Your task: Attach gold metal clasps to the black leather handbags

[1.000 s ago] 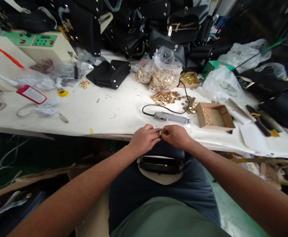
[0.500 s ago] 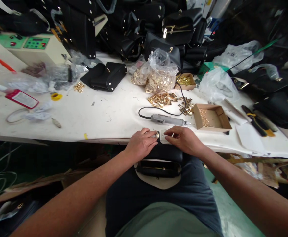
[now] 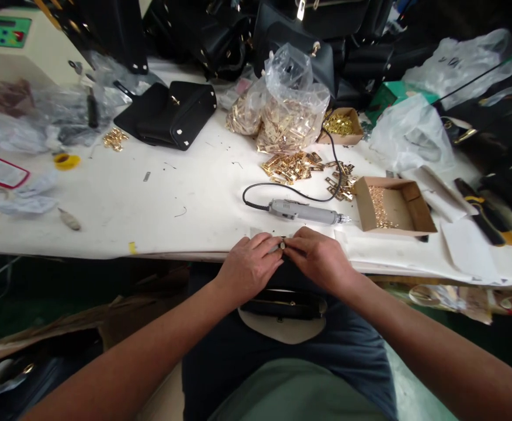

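Note:
A black handbag [image 3: 262,306] lies on my lap against the table's front edge, its zipped opening and cream lining facing me. My left hand [image 3: 251,261] is closed at the bag's far edge, with the fingers pressed together. Opposite it, my right hand [image 3: 320,257] pinches at the same spot. Between the fingertips shows a small shiny metal fitting [image 3: 283,245]. The fingers hide most of the fitting and the edge under it. Just beyond my hands, a grey electric screwdriver [image 3: 302,211] lies on the table with its bit pointing right.
A cardboard box [image 3: 407,204] of small gold screws stands right of the screwdriver. Loose gold plates [image 3: 289,168] lie behind, before a plastic bag [image 3: 291,120] full of them. Another black handbag [image 3: 175,114] stands back left. Pliers [image 3: 479,213] lie far right.
My right hand has come in to meet the left at the metal fitting, which was more exposed before. The view has shifted closer to the table.

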Tool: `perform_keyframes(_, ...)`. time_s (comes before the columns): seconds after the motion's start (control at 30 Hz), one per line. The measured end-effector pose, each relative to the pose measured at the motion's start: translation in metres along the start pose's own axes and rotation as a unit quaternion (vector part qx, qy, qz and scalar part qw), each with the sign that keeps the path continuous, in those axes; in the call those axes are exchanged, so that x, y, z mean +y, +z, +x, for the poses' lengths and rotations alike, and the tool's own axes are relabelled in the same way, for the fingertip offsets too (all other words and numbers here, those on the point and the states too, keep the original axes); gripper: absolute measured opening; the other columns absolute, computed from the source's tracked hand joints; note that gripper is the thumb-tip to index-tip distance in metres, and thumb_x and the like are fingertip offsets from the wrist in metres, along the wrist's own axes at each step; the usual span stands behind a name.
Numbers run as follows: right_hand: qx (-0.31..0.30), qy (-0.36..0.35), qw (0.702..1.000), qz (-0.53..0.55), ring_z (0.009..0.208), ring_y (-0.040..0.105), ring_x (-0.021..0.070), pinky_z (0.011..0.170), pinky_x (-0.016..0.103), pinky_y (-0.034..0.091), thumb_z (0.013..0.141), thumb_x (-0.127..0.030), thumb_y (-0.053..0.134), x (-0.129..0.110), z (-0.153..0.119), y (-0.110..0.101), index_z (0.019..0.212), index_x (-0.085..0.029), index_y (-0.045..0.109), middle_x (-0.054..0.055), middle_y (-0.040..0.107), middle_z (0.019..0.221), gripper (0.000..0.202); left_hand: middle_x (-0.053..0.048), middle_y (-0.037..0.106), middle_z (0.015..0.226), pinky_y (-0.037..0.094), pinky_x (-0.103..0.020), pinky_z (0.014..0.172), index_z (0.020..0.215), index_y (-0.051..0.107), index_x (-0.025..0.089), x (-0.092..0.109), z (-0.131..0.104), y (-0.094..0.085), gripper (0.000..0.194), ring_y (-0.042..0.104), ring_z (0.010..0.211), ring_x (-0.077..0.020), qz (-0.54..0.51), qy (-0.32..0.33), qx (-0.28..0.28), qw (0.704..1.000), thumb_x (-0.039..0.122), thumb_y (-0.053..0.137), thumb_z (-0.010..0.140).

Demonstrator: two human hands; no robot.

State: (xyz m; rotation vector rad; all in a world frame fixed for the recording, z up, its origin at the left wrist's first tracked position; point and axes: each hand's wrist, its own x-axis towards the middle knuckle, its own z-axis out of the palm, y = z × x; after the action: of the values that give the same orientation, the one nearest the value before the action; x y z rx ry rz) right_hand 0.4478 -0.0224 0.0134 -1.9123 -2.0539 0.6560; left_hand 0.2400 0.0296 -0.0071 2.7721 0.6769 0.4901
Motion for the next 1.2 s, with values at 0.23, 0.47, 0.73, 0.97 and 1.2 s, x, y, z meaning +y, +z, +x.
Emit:
perform_keyframes(0.23,-0.003,-0.026,0.999,-0.033,0.088,0.066,0.0180,0.075,0.027,0.044,0.102,-0.029,0.056,-0.007,0.002,-0.005,0.102,-0.025,0.075,0.004,0.069,0.094,0.019,-0.009,0.071,0.127,0.057,-0.045,0.089,0.107,0.073,0.020,0.005,0.002,-0.004,0.016,0.062,0.119,-0.0284,0.003,-0.016,0.022,1.000,0.024,0.059,0.100)
perform_keyframes(0.47,0.035,-0.070,0.997,-0.015,0.088,0.067,0.0176,0.078,0.026,0.046,0.102,-0.027,0.055,0.000,0.002,0.000,0.103,-0.024,0.074,0.004,0.070,0.094,0.019,-0.011,0.071,0.131,0.057,-0.047,0.089,0.119,0.071,0.020,0.007,-0.005,-0.002,0.024,0.062,0.124,-0.0302,0.044,-0.014,0.040,0.998,0.026,0.060,0.098)
perform_keyframes(0.73,0.021,0.011,0.994,0.105,0.082,0.068,0.0170,0.075,0.026,0.048,0.093,-0.024,0.062,0.008,0.012,-0.009,0.094,-0.020,0.078,0.004,0.076,0.089,0.017,-0.009,0.069,0.133,0.054,-0.044,0.085,0.121,0.070,0.020,0.012,-0.001,-0.010,0.025,0.060,0.124,-0.0286,0.066,-0.007,-0.029,0.997,0.031,0.058,0.101)
perform_keyframes(0.97,-0.031,0.111,0.989,0.092,0.070,0.066,0.0178,0.064,0.028,0.044,0.082,-0.031,0.070,0.009,0.039,-0.019,0.080,-0.022,0.078,0.002,0.076,0.076,0.013,-0.010,0.069,0.132,0.053,-0.043,0.084,0.117,0.071,0.019,0.009,0.003,-0.012,0.023,0.059,0.123,-0.0290,0.051,-0.004,-0.041,0.998,0.032,0.059,0.101)
perform_keyframes(1.2,-0.105,0.176,0.974,0.097,0.059,0.063,0.0162,0.056,0.027,0.044,0.077,-0.030,0.070,0.004,0.053,-0.025,0.072,-0.023,0.075,0.000,0.072,0.065,0.010,-0.010,0.069,0.132,0.054,-0.044,0.084,0.120,0.070,0.019,0.003,0.003,-0.008,0.025,0.057,0.125,-0.0308,0.022,-0.003,-0.043,0.999,0.032,0.059,0.101)
